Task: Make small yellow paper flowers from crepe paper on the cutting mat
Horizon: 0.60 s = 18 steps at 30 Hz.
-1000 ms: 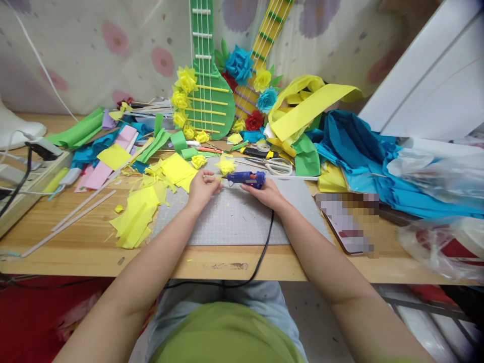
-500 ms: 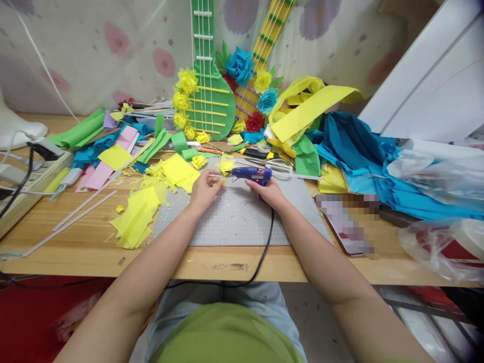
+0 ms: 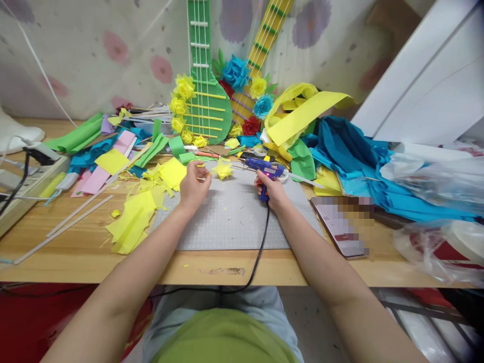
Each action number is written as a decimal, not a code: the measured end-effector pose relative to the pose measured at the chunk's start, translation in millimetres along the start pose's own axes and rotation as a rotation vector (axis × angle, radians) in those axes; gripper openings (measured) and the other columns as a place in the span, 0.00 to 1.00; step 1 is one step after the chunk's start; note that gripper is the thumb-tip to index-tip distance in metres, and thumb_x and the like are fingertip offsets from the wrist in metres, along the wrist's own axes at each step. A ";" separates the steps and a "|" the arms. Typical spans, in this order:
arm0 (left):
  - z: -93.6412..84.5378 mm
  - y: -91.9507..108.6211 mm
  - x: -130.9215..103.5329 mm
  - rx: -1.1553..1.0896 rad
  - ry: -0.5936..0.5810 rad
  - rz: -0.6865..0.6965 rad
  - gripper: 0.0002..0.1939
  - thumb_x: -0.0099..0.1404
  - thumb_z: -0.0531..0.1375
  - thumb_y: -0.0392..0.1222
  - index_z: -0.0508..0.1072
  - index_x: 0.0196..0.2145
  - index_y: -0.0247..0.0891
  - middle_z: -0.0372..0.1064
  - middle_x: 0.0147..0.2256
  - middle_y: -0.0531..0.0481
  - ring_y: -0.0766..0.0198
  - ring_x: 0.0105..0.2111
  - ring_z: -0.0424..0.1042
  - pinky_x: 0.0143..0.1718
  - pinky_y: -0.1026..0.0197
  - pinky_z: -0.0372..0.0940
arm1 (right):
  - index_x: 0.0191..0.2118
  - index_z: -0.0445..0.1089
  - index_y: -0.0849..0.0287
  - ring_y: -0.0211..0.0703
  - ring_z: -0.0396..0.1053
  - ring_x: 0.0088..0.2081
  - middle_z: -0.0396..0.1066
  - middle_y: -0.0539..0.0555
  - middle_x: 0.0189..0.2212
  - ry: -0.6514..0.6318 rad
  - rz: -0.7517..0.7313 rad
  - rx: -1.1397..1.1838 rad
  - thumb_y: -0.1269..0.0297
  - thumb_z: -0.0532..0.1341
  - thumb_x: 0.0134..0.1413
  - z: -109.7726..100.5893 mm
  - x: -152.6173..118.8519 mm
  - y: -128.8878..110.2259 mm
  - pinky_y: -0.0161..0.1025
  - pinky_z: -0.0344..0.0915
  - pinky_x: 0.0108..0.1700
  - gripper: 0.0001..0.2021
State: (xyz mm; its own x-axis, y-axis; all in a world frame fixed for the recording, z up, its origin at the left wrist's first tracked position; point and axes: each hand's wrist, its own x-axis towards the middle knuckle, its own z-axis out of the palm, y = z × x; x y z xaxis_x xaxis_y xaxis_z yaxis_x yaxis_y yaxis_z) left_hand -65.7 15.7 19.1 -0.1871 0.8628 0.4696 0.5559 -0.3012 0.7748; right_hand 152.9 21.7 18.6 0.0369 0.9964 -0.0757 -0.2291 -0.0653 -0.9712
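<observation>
On the left, my left hand (image 3: 195, 185) is closed, thumb and fingers pinched at a thin stem beside a yellow paper flower (image 3: 223, 170). The flower's pointed petals face up, just right of the fingertips. My right hand (image 3: 271, 190) is wrapped round the handle of a blue hot glue gun (image 3: 269, 169), which shows a small red light. Its nozzle points left toward the flower, with a gap between them. A black cord runs down from the handle. Both hands are over a grey cutting mat (image 3: 227, 227).
Yellow paper sheets (image 3: 134, 217) lie left of the mat. Behind stand a green paper guitar (image 3: 212, 113) and a yellow one (image 3: 260, 43) with paper flowers. Blue crepe paper (image 3: 351, 151) and a phone (image 3: 340, 227) are on the right. A power strip (image 3: 34, 176) sits at far left.
My left hand has drawn back to the left, away from the nozzle. The glue gun has moved right and tilted, opening a gap to the flower. The view has shifted slightly.
</observation>
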 end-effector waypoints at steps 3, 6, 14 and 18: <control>-0.5 2.8 11.5 0.275 -0.006 0.253 0.16 0.56 0.55 0.36 0.62 0.44 0.41 0.70 0.34 0.51 0.64 0.35 0.71 0.34 0.63 0.64 | 0.18 0.63 0.60 0.27 0.54 0.14 0.63 0.46 0.15 0.001 0.004 0.004 0.50 0.65 0.35 0.3 0.0 -0.3 0.29 0.52 0.15 0.18; 3.1 3.7 24.5 0.435 -0.052 0.475 0.16 0.55 0.53 0.33 0.65 0.43 0.40 0.71 0.34 0.49 0.60 0.42 0.68 0.40 0.60 0.63 | 0.18 0.63 0.60 0.26 0.53 0.14 0.63 0.46 0.15 0.007 0.006 0.011 0.50 0.65 0.35 0.0 0.4 -0.5 0.29 0.51 0.15 0.18; 17.7 1.5 47.6 0.535 -0.151 0.650 0.17 0.57 0.50 0.31 0.67 0.43 0.36 0.69 0.35 0.43 0.57 0.42 0.66 0.45 0.54 0.60 | 0.18 0.63 0.60 0.27 0.54 0.14 0.63 0.46 0.16 0.017 0.022 0.006 0.49 0.65 0.35 -0.3 1.7 -0.5 0.29 0.51 0.15 0.18; 25.1 -2.7 47.5 0.556 -0.164 0.670 0.17 0.59 0.49 0.32 0.67 0.45 0.35 0.68 0.36 0.41 0.56 0.42 0.65 0.45 0.53 0.59 | 0.18 0.63 0.60 0.27 0.54 0.14 0.63 0.46 0.16 0.024 0.026 0.002 0.49 0.64 0.35 -0.4 2.4 -0.3 0.30 0.51 0.15 0.18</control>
State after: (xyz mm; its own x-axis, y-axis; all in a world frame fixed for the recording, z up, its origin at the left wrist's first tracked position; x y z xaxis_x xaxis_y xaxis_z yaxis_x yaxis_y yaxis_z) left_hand -55.8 67.7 28.7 0.4143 0.6359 0.6511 0.8279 -0.5605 0.0207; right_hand 153.5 24.1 18.6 0.0539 0.9929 -0.1059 -0.2320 -0.0907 -0.9685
